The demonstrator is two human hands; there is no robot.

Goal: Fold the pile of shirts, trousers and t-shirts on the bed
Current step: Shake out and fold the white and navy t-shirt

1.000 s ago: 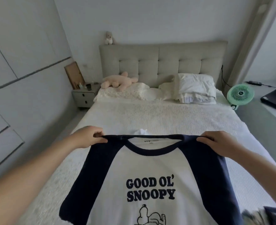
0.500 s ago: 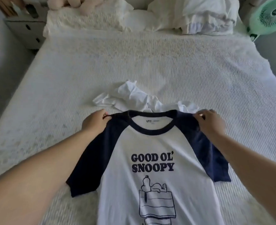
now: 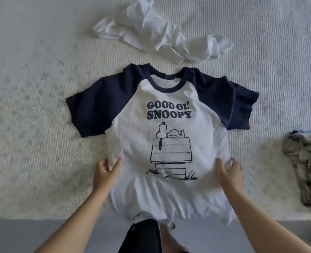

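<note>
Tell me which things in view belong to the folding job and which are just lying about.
Job in hand:
- Snoopy t-shirt, laid print up, left hand pinching its side, right hand resting on the other side
- crumpled white garment, unfolded
- plaid garment, unfolded

Just there:
- bed cover under everything
- dark clothing on the person's leg

Soft even daylight, faint shadows, no glare, slight overall blur, wide-angle bending at edges
</note>
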